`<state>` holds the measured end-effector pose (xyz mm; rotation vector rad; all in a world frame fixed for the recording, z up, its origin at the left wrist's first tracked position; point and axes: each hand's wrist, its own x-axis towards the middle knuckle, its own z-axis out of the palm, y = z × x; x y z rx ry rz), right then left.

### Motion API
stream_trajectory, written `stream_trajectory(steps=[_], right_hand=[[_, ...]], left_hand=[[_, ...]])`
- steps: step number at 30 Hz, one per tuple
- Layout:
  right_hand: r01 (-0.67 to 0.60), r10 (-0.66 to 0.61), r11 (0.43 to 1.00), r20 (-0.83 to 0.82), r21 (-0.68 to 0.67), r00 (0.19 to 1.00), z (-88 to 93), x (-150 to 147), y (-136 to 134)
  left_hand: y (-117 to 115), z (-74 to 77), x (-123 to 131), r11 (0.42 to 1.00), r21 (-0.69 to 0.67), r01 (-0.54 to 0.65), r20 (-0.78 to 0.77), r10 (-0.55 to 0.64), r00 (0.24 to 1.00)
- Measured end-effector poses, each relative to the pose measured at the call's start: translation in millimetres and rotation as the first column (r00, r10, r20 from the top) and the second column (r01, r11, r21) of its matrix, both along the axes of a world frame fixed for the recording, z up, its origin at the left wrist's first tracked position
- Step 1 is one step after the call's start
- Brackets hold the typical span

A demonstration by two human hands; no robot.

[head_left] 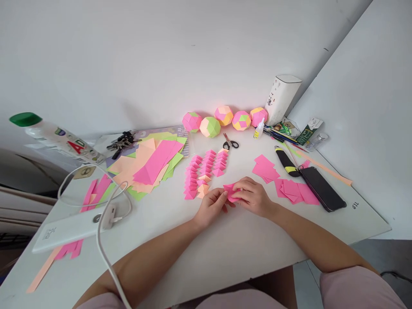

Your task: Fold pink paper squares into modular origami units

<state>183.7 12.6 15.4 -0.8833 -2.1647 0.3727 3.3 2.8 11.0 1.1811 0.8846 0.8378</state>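
Note:
Between my hands, over the front middle of the table, is a small pink paper square (230,192) with creases in it. My left hand (212,202) pinches its left edge, and the fingers of my right hand (251,196) are closed on its right side, hiding part of it. Just beyond my left hand stand rows of folded paper pieces (191,179), mostly pink with a few peach ones. Loose pink paper squares (291,189) lie in two groups right of my right hand.
Scissors (230,142) and a glue bottle (259,128) lie before several paper balls (210,127). Coloured sheets (157,165) are piled left. A power bank (72,227) with a white cable sits front left. A phone (322,189) and a box cutter (286,161) lie right.

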Motion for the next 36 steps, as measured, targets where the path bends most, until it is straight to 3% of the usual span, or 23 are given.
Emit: stream_trajectory(steps=[5,10,12,15,18,21,29,36], right_hand=[[0.002,-0.005,0.998,-0.047,-0.057,0.999,3.9,-1,1],[0.039,-0.091,0.955,-0.164,-0.294,0.982,8.0,-1,1],[0.011,-0.1,0.891,-0.172,-0.453,0.98,9.2,-1,0],[-0.026,-0.118,0.755,-0.175,-0.655,0.977,8.8,-1,-1],[-0.059,-0.134,0.655,-0.193,-0.754,0.972,7.3,0,0],[-0.101,-0.13,0.602,-0.222,-0.792,0.966,6.9,1,1],[-0.106,-0.167,0.604,-0.255,-0.79,0.952,4.8,0,2],[-0.099,-0.197,0.634,-0.284,-0.767,0.938,0.4,0,2]], left_hand=[[1,-3.9,1,0.995,-0.076,-0.065,0.043,0.068,0.997],[1,-7.5,0,0.974,-0.011,-0.225,0.137,0.224,0.965],[-1,-8.5,0,0.973,0.054,-0.224,0.161,0.213,0.964],[-2,-11.5,1,0.988,0.11,-0.11,0.189,0.088,0.978],[-2,-15.3,2,0.989,0.127,-0.079,0.171,0.056,0.984],[-2,-17.5,1,0.98,0.136,-0.148,0.157,0.126,0.979],[-3,-15.0,-2,0.982,0.175,-0.069,-0.004,0.071,0.997],[-2,-12.8,-2,0.979,0.178,-0.098,0.001,0.1,0.995]])
